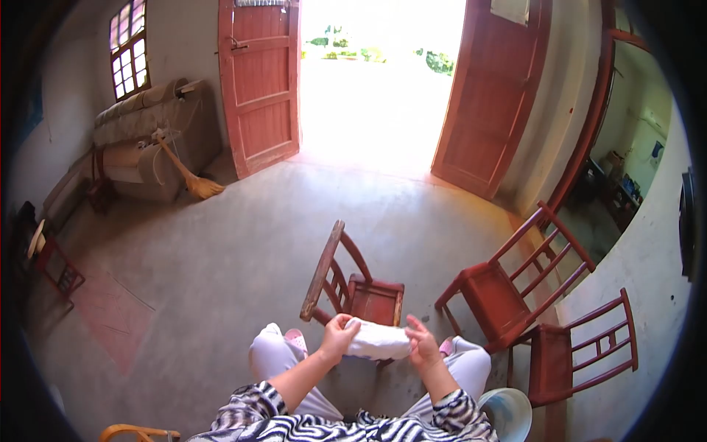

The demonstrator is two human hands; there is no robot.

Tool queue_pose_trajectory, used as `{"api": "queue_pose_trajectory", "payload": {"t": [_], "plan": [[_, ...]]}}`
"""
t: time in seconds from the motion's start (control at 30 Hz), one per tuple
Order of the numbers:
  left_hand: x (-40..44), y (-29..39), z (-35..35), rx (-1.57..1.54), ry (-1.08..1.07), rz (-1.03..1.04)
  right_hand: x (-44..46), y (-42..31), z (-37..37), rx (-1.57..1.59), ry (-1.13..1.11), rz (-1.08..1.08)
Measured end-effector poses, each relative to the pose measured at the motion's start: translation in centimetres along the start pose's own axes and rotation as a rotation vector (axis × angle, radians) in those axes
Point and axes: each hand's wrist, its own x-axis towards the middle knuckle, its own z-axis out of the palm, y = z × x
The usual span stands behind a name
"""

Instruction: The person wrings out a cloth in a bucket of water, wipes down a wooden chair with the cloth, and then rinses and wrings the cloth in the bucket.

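Observation:
A white, soft-looking folded cloth (379, 341) is stretched sideways above my lap, between my two hands. My left hand (339, 337) pinches its left end, thumb on top and fingers curled behind. At the other end, my right hand (423, 343) grips the edge of the cloth, with one finger raised off it. Just beyond the cloth stands a small red wooden chair (375, 298) with a worn top rail, its front partly hidden by the cloth and my hands.
Two more red chairs (490, 298) (552, 361) stand to the right, near a pale bucket (508, 412). Ahead, a red double door (261, 92) is open to bright daylight. A broom (199, 184) leans against a beige sofa (158, 158) at the left.

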Motion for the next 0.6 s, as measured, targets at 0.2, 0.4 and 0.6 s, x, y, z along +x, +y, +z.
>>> {"api": "queue_pose_trajectory", "payload": {"t": [0.2,0.4,0.6], "plan": [[-1.1,3.4,2.0,-0.084,-0.139,-0.015,1.2,2.3,-2.3,-0.689,0.043,0.095],[-0.8,1.3,2.1,0.289,-0.158,0.234,-0.3,6.3,-0.8,-1.079,-0.059,-0.489],[-0.2,3.4,1.6,0.459,-0.156,0.271,-2.1,5.8,1.8,-0.7,-0.262,-0.004]]}}
